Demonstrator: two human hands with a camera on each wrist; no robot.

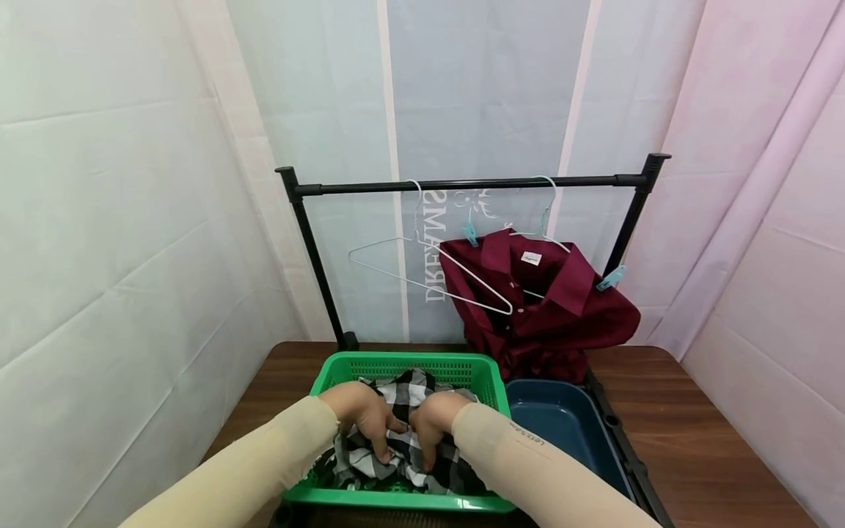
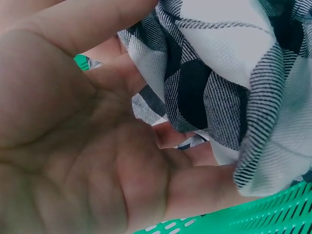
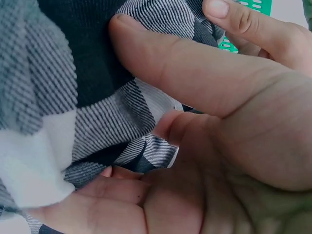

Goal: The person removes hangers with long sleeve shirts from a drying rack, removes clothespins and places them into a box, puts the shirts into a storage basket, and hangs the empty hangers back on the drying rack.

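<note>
A crumpled black-and-white checked garment [image 1: 414,389] lies in the green plastic basket [image 1: 409,358] at the front of the table. Both hands reach down into the basket, side by side. My left hand [image 1: 371,418] holds a fold of the fabric, thumb above and fingers beneath it, as the left wrist view shows. Close beside it, my right hand [image 1: 436,425] grips another part of the same garment. In the right wrist view its thumb [image 3: 161,53] presses on the checked cloth [image 3: 92,87], and its other fingers curl under, partly hidden by the folds.
Behind the basket stands a black clothes rack [image 1: 356,188]. An unloaded white hanger [image 1: 429,275] hangs from it, beside a maroon shirt [image 1: 541,301] on another hanger with light blue clips [image 1: 612,277]. A dark blue tub [image 1: 561,414] sits right of the basket.
</note>
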